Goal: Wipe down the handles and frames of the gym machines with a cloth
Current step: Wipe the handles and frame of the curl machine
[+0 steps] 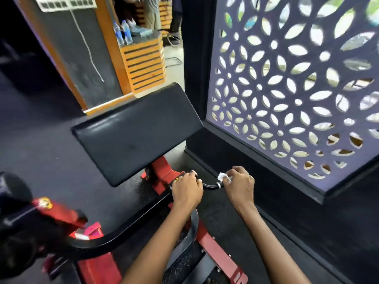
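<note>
A red-framed gym machine [164, 173] with a large black padded arm rest [135, 134] is seen from above, standing on a dark floor [41, 152]. A curved black metal handle bar [211, 185] runs from the lower left of the machine towards the right, below the pad.

The left hand [186, 189] is closed over the bar, at the place where the bar meets the red frame; the fingers are curled round it. The right hand [240, 185] is placed just beside, further to the right on the same bar, with a short bare part of the bar between the two hands. A small white cloth [222, 178] is gripped in the right hand and is pressed against the bar's end; only a crumpled corner of the cloth is shown at the thumb side, the remainder is hidden under the fingers. The fingers of this hand are also curled.

To the right, a dark wall panel with cut-out petal pattern [287, 95] is seen, set on a black ledge. Behind the pad, an orange and black slatted counter [145, 66] is standing, and clear plastic water bottles [123, 33] are placed on top of it. A thin white cable [88, 50] hangs down the grey wall at the upper left. The picture is slightly blurred at the edges.
</note>
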`<state>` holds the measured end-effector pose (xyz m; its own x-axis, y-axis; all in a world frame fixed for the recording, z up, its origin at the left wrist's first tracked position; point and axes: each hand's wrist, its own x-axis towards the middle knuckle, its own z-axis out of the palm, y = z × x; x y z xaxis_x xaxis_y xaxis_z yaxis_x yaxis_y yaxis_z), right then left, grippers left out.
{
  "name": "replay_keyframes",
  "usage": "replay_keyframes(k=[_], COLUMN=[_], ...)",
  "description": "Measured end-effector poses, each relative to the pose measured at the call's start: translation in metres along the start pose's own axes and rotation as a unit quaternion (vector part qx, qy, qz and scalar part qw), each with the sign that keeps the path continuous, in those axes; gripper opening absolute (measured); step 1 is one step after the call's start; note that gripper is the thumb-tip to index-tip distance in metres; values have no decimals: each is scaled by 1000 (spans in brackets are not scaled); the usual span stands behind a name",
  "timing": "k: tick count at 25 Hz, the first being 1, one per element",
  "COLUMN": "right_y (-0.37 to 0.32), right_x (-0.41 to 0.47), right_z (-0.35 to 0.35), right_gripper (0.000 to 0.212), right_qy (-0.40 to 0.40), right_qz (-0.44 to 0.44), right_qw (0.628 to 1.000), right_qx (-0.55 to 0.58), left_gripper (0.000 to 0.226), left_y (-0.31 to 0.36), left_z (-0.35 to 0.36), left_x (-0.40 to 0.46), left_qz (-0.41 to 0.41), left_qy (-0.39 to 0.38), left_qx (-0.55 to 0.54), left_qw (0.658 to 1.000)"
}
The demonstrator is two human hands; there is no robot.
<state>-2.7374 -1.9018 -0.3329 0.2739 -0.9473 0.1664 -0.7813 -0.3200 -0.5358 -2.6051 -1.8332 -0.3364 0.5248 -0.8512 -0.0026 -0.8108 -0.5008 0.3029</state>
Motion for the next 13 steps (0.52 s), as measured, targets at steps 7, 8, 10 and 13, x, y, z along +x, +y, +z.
replay_keyframes(k=[7, 8, 10, 13], right_y=[-70, -82, -104, -136], right_x=[-14, -12, -8, 1], right_z=[-3, -1, 3, 9], right_gripper=[24, 25, 25, 22], right_qy=[-76, -83, -92, -116], right_qz=[-104, -123, -156, -231], right_qw=[991, 988, 983, 966], right_qx=[-25, -28, -25, 15], left_gripper=[35, 34, 33, 33], left_y=[-40, -47, -61, -75], left_z=[-47, -54, -67, -86], left_x=[-41, -43, -47, -53], left_qz=[-61, -76, -113, -178], left_qy=[70, 79, 89, 117], left_qx=[21, 24, 33, 56], left_qw=[995, 994, 989, 975])
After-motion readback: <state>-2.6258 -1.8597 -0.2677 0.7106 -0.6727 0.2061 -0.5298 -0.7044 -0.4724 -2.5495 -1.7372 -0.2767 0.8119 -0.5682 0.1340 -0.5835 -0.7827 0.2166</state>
